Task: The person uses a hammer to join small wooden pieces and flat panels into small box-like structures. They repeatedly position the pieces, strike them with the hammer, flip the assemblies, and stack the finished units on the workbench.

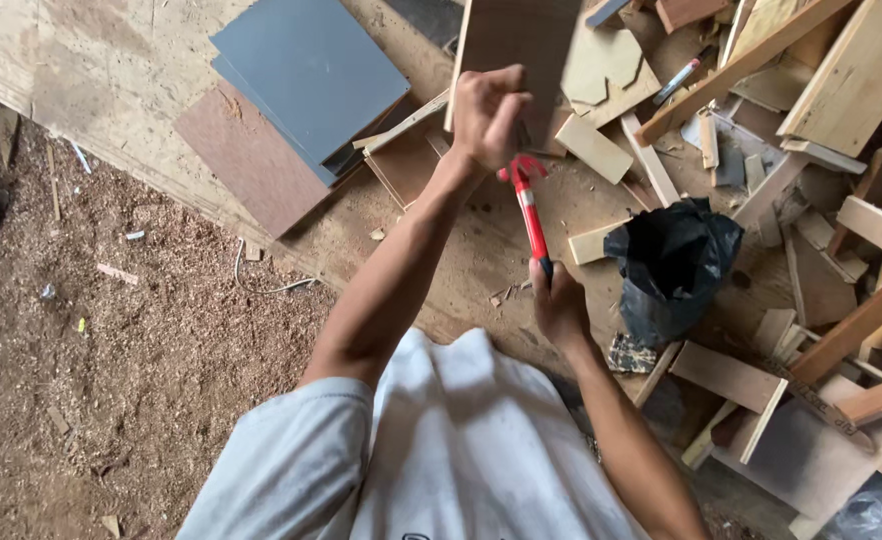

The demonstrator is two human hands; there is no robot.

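Nearest the camera, the right hand [559,300] is closed around the lower end of a slim red marker pen with a dark tip end [529,212], which stands almost upright over the rough plywood table [111,70]. The pen's red top reaches just under the left hand [488,115], whose fingers are clamped on the lower edge of a flat brown wooden board [516,40], held upright above the pen. Just right of the pen sits a crumpled black plastic bag [673,265], with a short pale wood block [591,243] between them. Left of the pen, well apart, grey square panels [306,75] lie stacked on a reddish-brown sheet [251,160]. Beyond and right of the bag, loose timber offcuts [851,70] are piled. Sawdust covers the floor [131,380] left of the table.
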